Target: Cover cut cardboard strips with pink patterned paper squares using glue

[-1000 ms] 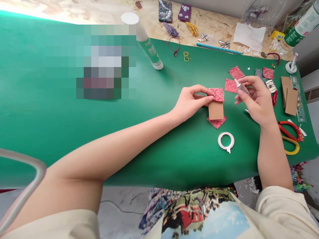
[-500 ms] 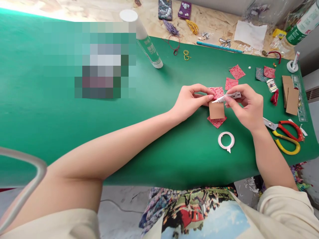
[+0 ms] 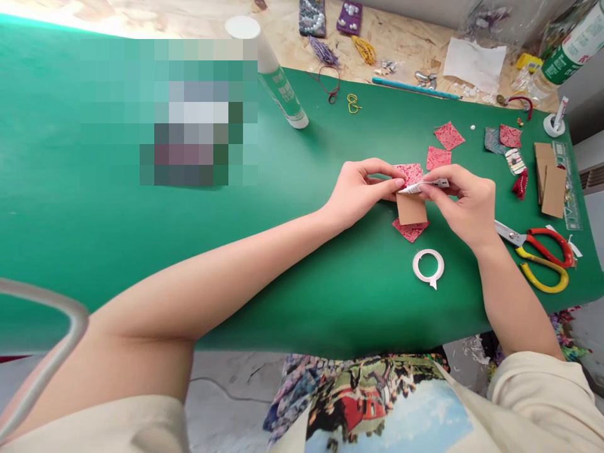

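The left hand [image 3: 358, 190] is nearly closed, thumb and fingertips pinching a red-and-white patterned fabric piece [image 3: 412, 172]. A square of plain brown cardboard [image 3: 412, 210] adjoins the fabric's near edge and partly covers a second red patterned fabric piece [image 3: 410, 232] lying on the smooth green tabletop [image 3: 283, 277]. The right hand [image 3: 465, 200], fingers curled, grips a slim white tube with dark lettering [image 3: 440, 183]; its nozzle points toward the left fingertips, over the fabric–cardboard boundary. Whether the nozzle touches either material cannot be told. A flat white ring of tape [image 3: 416, 267] lies nearer the body; scissors with red and yellow handles [image 3: 531, 256] lie beside the right forearm.
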Demonstrator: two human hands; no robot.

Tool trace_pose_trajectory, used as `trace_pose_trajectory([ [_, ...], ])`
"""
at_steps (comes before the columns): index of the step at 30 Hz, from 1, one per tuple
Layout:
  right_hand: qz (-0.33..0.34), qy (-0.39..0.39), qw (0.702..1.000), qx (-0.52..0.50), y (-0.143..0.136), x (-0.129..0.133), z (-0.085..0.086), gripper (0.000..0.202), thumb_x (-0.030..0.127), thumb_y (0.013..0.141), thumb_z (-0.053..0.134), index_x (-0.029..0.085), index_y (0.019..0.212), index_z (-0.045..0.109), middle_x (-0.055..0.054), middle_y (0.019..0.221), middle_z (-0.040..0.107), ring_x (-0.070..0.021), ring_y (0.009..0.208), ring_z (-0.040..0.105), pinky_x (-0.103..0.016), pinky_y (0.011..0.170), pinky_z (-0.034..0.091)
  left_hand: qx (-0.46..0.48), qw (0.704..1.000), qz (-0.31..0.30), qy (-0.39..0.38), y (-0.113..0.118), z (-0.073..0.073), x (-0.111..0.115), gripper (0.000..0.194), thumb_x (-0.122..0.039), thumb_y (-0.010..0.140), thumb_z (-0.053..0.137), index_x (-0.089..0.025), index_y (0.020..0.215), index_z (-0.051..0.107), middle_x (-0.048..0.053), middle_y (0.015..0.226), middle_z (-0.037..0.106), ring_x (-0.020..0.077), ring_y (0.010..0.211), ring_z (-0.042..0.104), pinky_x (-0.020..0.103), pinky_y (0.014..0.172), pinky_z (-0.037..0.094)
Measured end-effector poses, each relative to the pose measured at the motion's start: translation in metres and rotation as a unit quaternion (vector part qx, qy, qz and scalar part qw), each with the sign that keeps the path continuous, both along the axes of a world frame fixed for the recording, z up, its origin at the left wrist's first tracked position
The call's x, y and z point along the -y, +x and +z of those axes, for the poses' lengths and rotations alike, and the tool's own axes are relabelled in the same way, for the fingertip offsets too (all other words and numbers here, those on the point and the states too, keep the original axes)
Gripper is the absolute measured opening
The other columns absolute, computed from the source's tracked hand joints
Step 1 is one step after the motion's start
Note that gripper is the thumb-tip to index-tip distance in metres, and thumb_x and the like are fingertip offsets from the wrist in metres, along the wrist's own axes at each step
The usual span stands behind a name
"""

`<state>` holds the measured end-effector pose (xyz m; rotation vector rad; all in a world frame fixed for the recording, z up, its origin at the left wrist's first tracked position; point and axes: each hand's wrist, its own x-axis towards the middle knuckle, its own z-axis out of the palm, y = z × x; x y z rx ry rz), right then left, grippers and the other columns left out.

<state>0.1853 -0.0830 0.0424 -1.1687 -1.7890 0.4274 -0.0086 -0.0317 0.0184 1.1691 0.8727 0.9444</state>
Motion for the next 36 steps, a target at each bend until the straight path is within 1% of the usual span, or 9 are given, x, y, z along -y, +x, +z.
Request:
trace_pose_trajectory([
  [5, -0.011, -0.001, 1.000, 0.005, 0.0011, -0.0007, -0.0007, 0.011, 0.013, 0.088, 0.072, 0.024, 0.091, 0.074, 0.004, 0.086, 0.078, -0.0144, 0.072, 0.076, -0.027, 0.070, 0.065, 0.015, 1.000, -0.005, -0.002, -0.0004, 0.0002, 0.0003, 0.026, -0.033, 0.064, 0.090, -0.014, 0.077, 0.079, 0.003, 0.089, 0.073, 0.0149, 0.076, 0.072, 0.027, 0.071, 0.064],
  [9, -0.017, 0.004, 1.000, 0.016, 0.0008, -0.0006, -0.0008, 0.010, 0.014, 0.088, 0.072, 0.023, 0.091, 0.074, 0.004, 0.085, 0.078, -0.0144, 0.071, 0.076, -0.027, 0.069, 0.065, 0.010, 1.000, 0.000, 0.001, -0.0006, -0.0010, 0.0003, 0.026, -0.033, 0.064, 0.090, -0.014, 0.077, 0.079, 0.003, 0.089, 0.073, 0.0149, 0.076, 0.072, 0.028, 0.072, 0.064],
  [14, -0.015, 0.034, 0.999, 0.030, -0.0009, -0.0001, -0.0004, 0.010, 0.014, 0.089, 0.072, 0.023, 0.091, 0.074, 0.004, 0.086, 0.079, -0.0141, 0.071, 0.076, -0.026, 0.069, 0.065, 0.016, 1.000, 0.001, 0.004, -0.0004, -0.0018, 0.0000, 0.025, -0.032, 0.064, 0.090, -0.014, 0.077, 0.079, 0.003, 0.088, 0.072, 0.0146, 0.075, 0.071, 0.028, 0.071, 0.065],
  [19, -0.010, 0.052, 0.998, 0.044, -0.0013, 0.0001, 0.0003, 0.011, 0.012, 0.089, 0.071, 0.023, 0.091, 0.073, 0.003, 0.087, 0.079, -0.0143, 0.073, 0.076, -0.026, 0.069, 0.064, 0.000, 1.000, -0.001, 0.000, -0.0005, 0.0001, 0.0004, 0.027, -0.034, 0.064, 0.090, -0.014, 0.078, 0.078, 0.003, 0.089, 0.072, 0.0158, 0.077, 0.072, 0.030, 0.073, 0.065],
  [27, -0.019, 0.056, 0.996, 0.071, -0.0010, 0.0003, 0.0009, 0.009, 0.015, 0.090, 0.070, 0.023, 0.091, 0.073, 0.002, 0.086, 0.080, -0.0146, 0.073, 0.076, -0.026, 0.068, 0.064, 0.017, 1.000, -0.006, -0.001, -0.0004, 0.0028, 0.0012, 0.023, -0.030, 0.064, 0.090, -0.014, 0.075, 0.078, 0.002, 0.087, 0.071, 0.0144, 0.074, 0.072, 0.027, 0.069, 0.064],
  [32, -0.020, 0.065, 0.996, 0.061, -0.0005, 0.0005, 0.0014, 0.011, 0.011, 0.089, 0.070, 0.022, 0.091, 0.073, 0.002, 0.087, 0.080, -0.0145, 0.074, 0.076, -0.025, 0.069, 0.064, 0.022, 1.000, -0.005, -0.003, -0.0006, 0.0025, 0.0012, 0.022, -0.029, 0.064, 0.091, -0.014, 0.076, 0.078, 0.002, 0.087, 0.071, 0.0147, 0.075, 0.072, 0.027, 0.070, 0.064],
  [36, -0.024, 0.053, 0.997, 0.054, 0.0012, 0.0011, 0.0024, 0.010, 0.013, 0.089, 0.070, 0.022, 0.090, 0.073, 0.001, 0.087, 0.079, -0.0157, 0.075, 0.077, -0.027, 0.070, 0.064, 0.020, 1.000, -0.002, -0.005, -0.0004, 0.0023, 0.0015, 0.023, -0.029, 0.065, 0.091, -0.014, 0.075, 0.078, 0.002, 0.088, 0.071, 0.0156, 0.075, 0.073, 0.029, 0.070, 0.064],
])
